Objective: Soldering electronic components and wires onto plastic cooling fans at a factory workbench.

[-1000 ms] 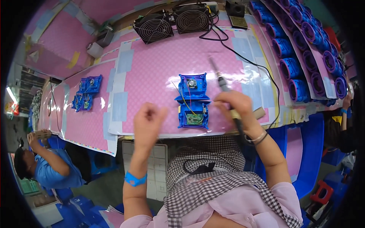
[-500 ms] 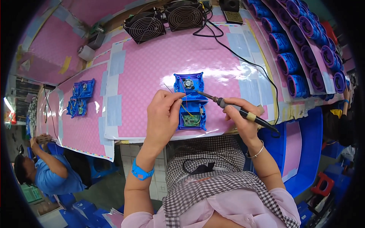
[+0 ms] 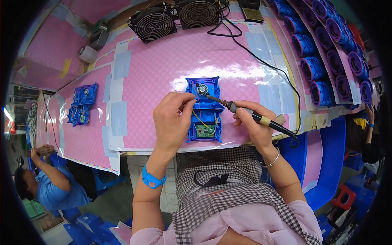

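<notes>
My right hand (image 3: 257, 122) is closed round a soldering iron (image 3: 265, 121) with a dark handle and a yellow band. Its tip meets or hovers just over the lower edge of a small round speaker (image 3: 202, 90), set in the upper half of an opened blue plastic housing (image 3: 215, 83). Left of the housing, my left hand (image 3: 173, 118) pinches a thin wire between thumb and fingertips; the fingers hide most of it. In the lower half lies a green circuit board (image 3: 205, 131). A yellow wire (image 3: 197, 117) runs from it toward my left fingers, and a red wire crosses between the halves.
Another opened blue housing (image 3: 83, 104) lies at left. Two black fans (image 3: 153, 25) stand at the back. A black cable (image 3: 281, 73) loops down the right side. Rows of blue and purple housings (image 3: 312, 68) fill the right. A blue bin (image 3: 332, 163) stands below; a co-worker (image 3: 57, 183) sits at left.
The iron's tip has shifted slightly left and down onto the speaker's lower edge. My left hand has drawn a little left and up, still pinching the wire.
</notes>
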A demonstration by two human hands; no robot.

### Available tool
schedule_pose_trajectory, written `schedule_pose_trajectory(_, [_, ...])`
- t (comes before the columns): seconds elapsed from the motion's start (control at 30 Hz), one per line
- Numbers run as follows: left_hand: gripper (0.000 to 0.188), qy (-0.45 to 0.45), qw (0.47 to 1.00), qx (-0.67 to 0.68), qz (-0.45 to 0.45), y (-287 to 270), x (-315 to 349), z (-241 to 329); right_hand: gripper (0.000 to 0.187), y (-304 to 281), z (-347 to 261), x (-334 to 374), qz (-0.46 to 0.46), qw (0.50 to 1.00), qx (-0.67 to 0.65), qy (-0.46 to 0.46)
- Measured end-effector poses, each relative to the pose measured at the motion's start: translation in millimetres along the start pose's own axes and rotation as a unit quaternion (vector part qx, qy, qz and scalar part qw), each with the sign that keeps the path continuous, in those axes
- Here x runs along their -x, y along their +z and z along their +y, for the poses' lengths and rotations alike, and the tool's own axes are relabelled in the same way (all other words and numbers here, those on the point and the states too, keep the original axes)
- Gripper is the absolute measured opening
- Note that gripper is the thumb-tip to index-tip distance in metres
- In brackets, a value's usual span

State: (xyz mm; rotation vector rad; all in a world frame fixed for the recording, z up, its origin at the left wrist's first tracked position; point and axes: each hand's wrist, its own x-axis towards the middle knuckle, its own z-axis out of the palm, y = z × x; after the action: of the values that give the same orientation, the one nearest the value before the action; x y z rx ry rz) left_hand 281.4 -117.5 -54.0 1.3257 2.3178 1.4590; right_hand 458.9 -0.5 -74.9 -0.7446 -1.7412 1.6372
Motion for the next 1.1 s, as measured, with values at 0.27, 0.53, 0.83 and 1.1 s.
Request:
schedule_pose_trajectory(0.27, [0.009,0.007,1.000,-0.004,-0.011,-1,-1,-2,0.023,3,-6,0,0.002,1.000,0.013,-0.018])
schedule_pose_trajectory(0.53, [0.009,0.008,1.000,-0.010,-0.022,-4,-2,-2,0.022,5,-7,1,0.018,1.000,0.008,-0.017])
schedule_pose_trajectory(0.83, [0.009,0.036,0.999,-0.026,-0.012,-2,-3,-6,0.022,6,-7,1,0.010,0.998,0.046,-0.042])
schedule_pose_trajectory(1.1, [0.010,0.057,0.998,-0.035,-0.015,2,-4,-8,0.021,9,-6,2,0.022,0.996,0.056,-0.070])
